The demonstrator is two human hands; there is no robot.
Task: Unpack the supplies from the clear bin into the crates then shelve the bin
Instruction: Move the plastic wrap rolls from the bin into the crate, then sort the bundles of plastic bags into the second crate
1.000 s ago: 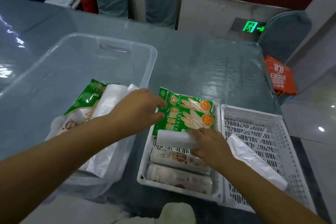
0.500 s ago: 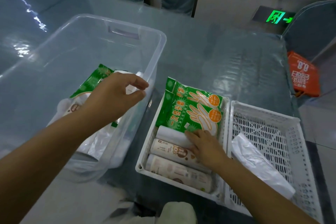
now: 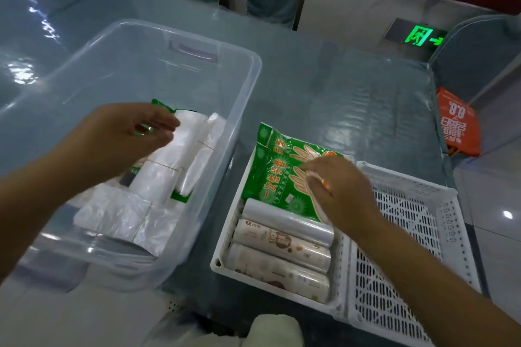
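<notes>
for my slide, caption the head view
Left hand reaches into clear bin; right hand presses green glove pack in white crate.

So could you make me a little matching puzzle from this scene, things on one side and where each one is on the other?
Things:
1. green glove pack
2. white plastic bag bundles
3. three rolls
4. orange carton

Places:
A. inside the clear bin
B. side by side at the near end of the left white crate
C. off the table's far right edge
D. far end of the left white crate, under the right hand

Pairs: 1-D, 2-A, 3-B, 4-C
</notes>
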